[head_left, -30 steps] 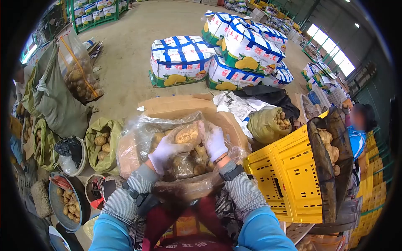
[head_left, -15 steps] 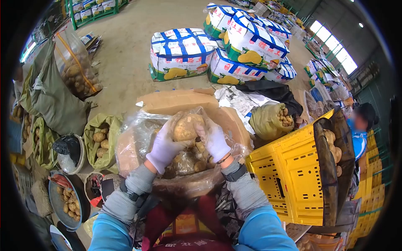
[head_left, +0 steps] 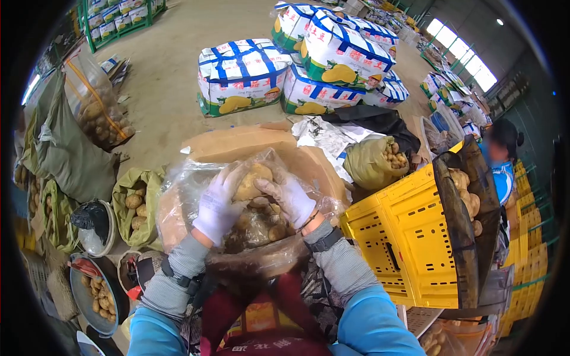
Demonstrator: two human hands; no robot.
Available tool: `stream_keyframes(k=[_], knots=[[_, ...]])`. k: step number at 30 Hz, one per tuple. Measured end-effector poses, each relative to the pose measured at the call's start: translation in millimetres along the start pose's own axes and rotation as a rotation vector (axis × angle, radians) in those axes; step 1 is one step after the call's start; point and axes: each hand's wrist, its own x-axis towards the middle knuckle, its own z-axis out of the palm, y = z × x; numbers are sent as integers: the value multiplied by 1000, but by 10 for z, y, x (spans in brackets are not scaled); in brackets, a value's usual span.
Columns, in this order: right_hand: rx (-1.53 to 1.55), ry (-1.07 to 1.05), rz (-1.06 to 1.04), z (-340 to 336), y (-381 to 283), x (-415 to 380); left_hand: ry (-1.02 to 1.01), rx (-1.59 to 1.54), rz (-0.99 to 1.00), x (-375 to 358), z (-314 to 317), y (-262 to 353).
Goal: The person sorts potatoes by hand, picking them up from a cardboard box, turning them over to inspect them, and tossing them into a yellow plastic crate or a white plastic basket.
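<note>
A large potato (head_left: 253, 181) is between my white-gloved hands, above a cardboard box (head_left: 178, 209) lined with clear plastic (head_left: 187, 178). My left hand (head_left: 218, 204) is closed on the potato's left side. From the right, my right hand (head_left: 290, 199) grips it, fingers bent over its lower right edge. Beneath my hands, smaller potatoes (head_left: 276, 232) lie inside the plastic, partly covered by its folds. The palm side of both gloves is mostly hidden.
A tilted yellow crate (head_left: 409, 237) stands at right, with a person (head_left: 503, 157) behind it. Green sacks of potatoes (head_left: 138, 204) and a basin (head_left: 89, 317) are at left. Printed potato packs (head_left: 240, 77) are stacked ahead. An open sack (head_left: 374, 160) sits beyond the box.
The view has swung slightly, so the surroundings sit further left. The potato stays between both hands, and my right fingers have come further over its lower side.
</note>
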Motion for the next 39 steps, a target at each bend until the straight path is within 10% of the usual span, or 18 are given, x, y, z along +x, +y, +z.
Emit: stream_keyframes(k=[2, 3, 10, 18, 33, 38, 39], knots=[[-179, 83, -77, -77, 44, 74, -9, -42, 5, 27, -54, 31], [413, -6, 129, -75, -68, 20, -28, -105, -34, 24, -72, 67], [299, -113, 210, 19, 56, 60, -84, -11, 2, -34, -38, 6], [190, 173, -323, 10, -681, -492, -97, -503, -397, 12, 146, -608], [299, 1209, -1596, -1468, -2799, -6623, -206, 2, -218, -241, 384, -1259], [155, 1626, -1105, -1846, -2632, -7139, -133, -273, -254, -351, 188, -963], [65, 1359, -1105, -2028, -2514, -7036, -103, -304, -247, -351, 86, -752]])
